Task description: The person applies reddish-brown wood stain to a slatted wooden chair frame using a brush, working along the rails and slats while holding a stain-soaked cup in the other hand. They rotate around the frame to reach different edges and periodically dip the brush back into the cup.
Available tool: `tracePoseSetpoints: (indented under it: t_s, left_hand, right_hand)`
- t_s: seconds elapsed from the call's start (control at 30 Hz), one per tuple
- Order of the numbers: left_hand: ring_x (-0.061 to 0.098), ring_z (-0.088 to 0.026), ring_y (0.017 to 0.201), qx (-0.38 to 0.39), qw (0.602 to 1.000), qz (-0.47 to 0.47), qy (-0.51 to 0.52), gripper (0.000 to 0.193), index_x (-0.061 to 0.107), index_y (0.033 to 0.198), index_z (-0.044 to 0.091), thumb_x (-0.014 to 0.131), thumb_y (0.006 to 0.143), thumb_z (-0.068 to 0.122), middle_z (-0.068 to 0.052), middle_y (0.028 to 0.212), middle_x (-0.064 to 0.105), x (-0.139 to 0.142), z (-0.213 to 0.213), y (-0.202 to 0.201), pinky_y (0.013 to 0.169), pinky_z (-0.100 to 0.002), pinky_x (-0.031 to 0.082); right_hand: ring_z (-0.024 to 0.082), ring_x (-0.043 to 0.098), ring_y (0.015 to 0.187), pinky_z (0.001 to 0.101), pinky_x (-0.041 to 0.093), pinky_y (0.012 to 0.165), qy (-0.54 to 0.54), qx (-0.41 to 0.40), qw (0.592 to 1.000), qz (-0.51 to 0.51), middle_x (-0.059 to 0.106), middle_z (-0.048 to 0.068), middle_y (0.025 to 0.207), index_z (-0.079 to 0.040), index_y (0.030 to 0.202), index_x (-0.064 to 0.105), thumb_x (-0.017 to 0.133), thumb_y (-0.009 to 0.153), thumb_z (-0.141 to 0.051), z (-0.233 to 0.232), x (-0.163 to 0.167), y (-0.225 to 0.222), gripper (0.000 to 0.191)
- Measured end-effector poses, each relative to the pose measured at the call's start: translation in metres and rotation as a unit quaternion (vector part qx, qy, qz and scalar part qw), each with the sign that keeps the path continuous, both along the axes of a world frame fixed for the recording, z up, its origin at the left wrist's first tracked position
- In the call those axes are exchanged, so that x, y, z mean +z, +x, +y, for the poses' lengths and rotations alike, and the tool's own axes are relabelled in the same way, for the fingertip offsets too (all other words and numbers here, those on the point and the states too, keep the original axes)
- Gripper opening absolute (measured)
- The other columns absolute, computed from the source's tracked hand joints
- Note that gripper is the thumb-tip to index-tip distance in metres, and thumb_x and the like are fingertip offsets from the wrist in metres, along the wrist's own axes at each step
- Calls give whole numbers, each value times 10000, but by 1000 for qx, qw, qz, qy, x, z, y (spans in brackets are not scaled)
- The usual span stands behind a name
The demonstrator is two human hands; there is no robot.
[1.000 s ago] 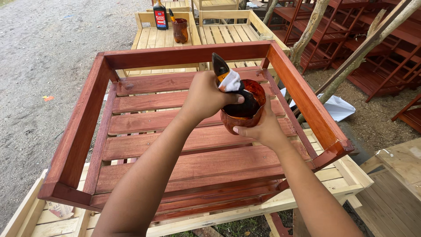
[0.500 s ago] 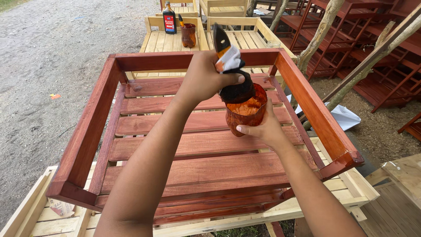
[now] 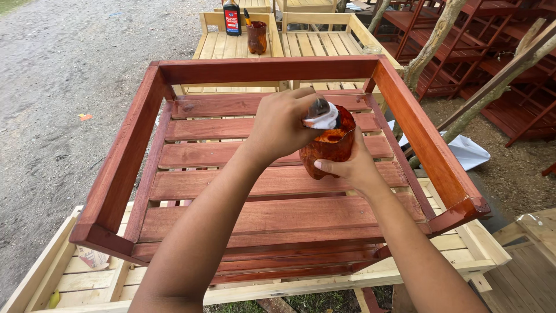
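Note:
My right hand (image 3: 353,168) grips a cut-off plastic cup (image 3: 327,148) stained orange-red with varnish, held above the red-stained slatted wooden frame (image 3: 260,191). My left hand (image 3: 281,124) is closed on the handle of a paintbrush (image 3: 320,113) wrapped in white cloth, its bristles pushed down inside the cup and hidden. Both hands hover over the middle slats, a little right of centre.
The red frame rests on an unpainted pale wooden frame (image 3: 87,272). More bare wooden frames (image 3: 313,40) stand behind, with a dark bottle (image 3: 231,16) and a stained cup holding a brush (image 3: 256,36). Red-stained furniture (image 3: 509,75) and tree trunks (image 3: 434,40) are at right; gravel ground lies at left.
The brush, lifted above the cup half a second ago, has gone down into the cup. The cup and both hands have stayed over the same slats.

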State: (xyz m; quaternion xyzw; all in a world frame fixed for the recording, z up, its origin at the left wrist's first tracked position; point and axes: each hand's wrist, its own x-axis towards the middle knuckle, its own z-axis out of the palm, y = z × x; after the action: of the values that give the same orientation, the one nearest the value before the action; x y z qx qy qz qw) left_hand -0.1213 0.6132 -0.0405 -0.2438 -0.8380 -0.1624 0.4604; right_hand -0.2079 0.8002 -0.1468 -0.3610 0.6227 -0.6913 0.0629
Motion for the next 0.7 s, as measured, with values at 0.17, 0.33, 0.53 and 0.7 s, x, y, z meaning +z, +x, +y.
tracePoseSetpoints:
  t_s: [0.17,0.33,0.53,0.7]
  left_hand:
    - [684,-321,863,9,998,55,-21,323,680,1004,132,778,697,116,-41,936,663,-16,13,13,698,-444,521]
    - [696,-322,860,2,989,68,130,289,672,999,73,864,805,169,-89,988,686,-18,21,33,719,-397,554]
    - [712,-172,824,-25,948,87,307,216,706,993,34,864,880,130,-40,921,712,-23,32,57,740,-313,574]
    - [654,-118,865,-81,824,92,553,218,699,1040,-5,863,927,85,-34,969,701,-22,9,63,781,-297,561]
  right_hand:
    - [228,552,1331,405,502,1102,11,15,1000,-10,548,93,1418,-80,1505,341,902,687,-99,3,2,1,992]
    - [217,537,1369,388,490,1133,16,52,998,30,531,92,1453,-73,1492,296,905,679,-67,2,-1,2,1015]
    - [258,552,1367,422,515,1110,-9,70,997,-9,544,103,1439,-67,1503,283,885,726,-88,-7,1,2,982]
    - [281,524,1380,455,496,1120,-19,129,991,-40,511,104,1450,-112,1524,262,879,714,-97,-19,5,19,1018]
